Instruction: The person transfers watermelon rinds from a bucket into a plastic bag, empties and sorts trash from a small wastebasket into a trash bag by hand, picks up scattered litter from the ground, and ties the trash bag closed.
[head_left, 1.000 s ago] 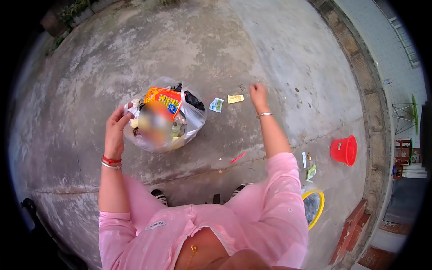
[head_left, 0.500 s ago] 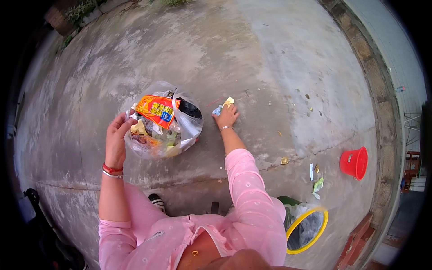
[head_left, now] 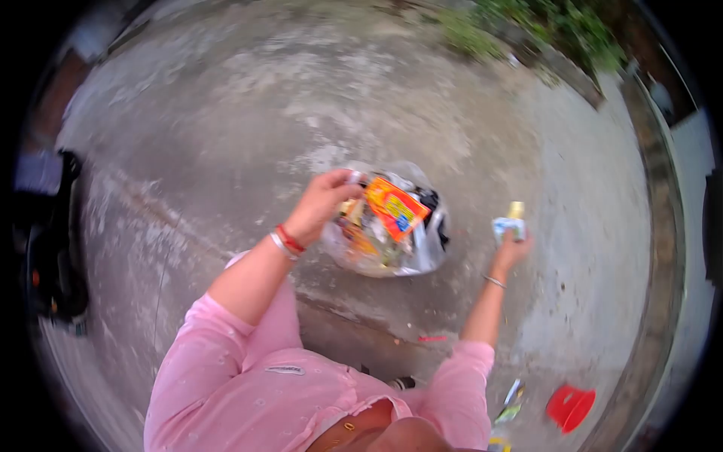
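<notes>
A clear plastic bag (head_left: 431, 258) full of rubbish sits on the concrete in front of me. On top of its contents lies an orange-red printed packet (head_left: 397, 207), beside crumpled wrappers and something black. My left hand (head_left: 325, 203) pinches the bag's rim on its left side. To the right of the bag, my right hand (head_left: 514, 247), slightly blurred, is closed on scraps of wrapper: a crumpled light-blue and white piece (head_left: 504, 225) and a yellow piece (head_left: 516, 209) stick out beyond the fingers.
A red bucket (head_left: 571, 407) is at the lower right, near more scraps of litter (head_left: 511, 403). Part of a yellow rim (head_left: 498, 444) shows at the bottom edge. A dark scooter-like vehicle (head_left: 56, 256) is at far left, green plants (head_left: 542, 30) at the top right.
The view has swung, so the bag appears farther right. My right hand, earlier reaching down to the scraps on the ground, now holds them. The left hand stays at the bag's rim.
</notes>
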A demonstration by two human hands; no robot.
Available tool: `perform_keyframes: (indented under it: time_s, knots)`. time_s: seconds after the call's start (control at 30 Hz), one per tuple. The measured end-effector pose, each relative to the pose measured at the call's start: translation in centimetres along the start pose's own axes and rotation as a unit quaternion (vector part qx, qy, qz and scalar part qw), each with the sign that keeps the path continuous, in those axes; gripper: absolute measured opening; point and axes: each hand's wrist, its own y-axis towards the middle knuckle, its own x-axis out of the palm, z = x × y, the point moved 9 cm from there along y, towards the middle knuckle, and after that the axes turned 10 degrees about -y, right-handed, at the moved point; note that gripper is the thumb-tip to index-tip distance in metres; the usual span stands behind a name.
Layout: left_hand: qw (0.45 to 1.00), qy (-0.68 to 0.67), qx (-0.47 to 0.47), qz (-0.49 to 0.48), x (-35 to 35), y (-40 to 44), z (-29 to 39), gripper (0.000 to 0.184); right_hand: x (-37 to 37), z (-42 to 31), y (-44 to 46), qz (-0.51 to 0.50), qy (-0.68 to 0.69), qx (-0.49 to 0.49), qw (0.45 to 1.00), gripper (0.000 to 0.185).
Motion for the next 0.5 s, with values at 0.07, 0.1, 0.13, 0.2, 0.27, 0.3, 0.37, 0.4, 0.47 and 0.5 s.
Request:
perform_keyframes:
  time_s: [0.07,0.1,0.13,0.2,0.27,0.3,0.37,0.4,0.47,0.5]
  knots:
    - [1.0,-0.022,0.0,0.005,-0.8,0.6,-0.4,0.028,-2.2,-15.9,-2.0,-0.045,0.194,-0.042,0.979,0.043]
    - [0.999,-0.047,0.007,0.012,-1.3,0.8,-0.4,0.027,-2.5,-21.1,-3.4,-0.066,0.233,-0.088,0.966,0.043]
    - [0.997,-0.074,0.009,0.01,-1.7,0.8,-0.4,0.026,-2.4,-25.4,-6.1,-0.086,0.213,-0.138,0.963,0.041]
    - [0.996,-0.083,0.004,0.033,-2.8,0.8,-0.3,0.024,0.0,-31.8,-12.7,-0.169,0.08,-0.314,0.931,0.044]
    - [0.994,-0.097,0.013,0.039,-3.0,1.0,-0.6,0.02,6.2,-32.0,-19.6,-0.306,-0.083,-0.501,0.805,0.053]
    - [0.994,-0.096,0.009,0.051,-3.3,1.0,-0.8,0.02,7.6,-33.2,-22.4,-0.336,-0.144,-0.556,0.747,0.054]
    - [0.996,-0.084,0.001,0.037,-3.4,0.9,-1.1,0.018,7.0,-33.5,-22.1,-0.313,-0.133,-0.553,0.761,0.041]
    - [0.997,-0.078,0.002,0.026,-3.3,1.0,-1.2,0.016,6.1,-33.2,-19.5,-0.287,-0.121,-0.516,0.798,0.037]
    - [0.999,-0.034,-0.004,0.02,-3.1,0.5,-1.0,0.014,3.2,-33.1,-16.0,-0.241,-0.081,-0.449,0.856,0.03]
    - [1.0,-0.006,-0.001,0.021,-3.0,0.4,-0.9,0.014,2.6,-31.6,-14.9,-0.241,-0.115,-0.43,0.862,0.027]
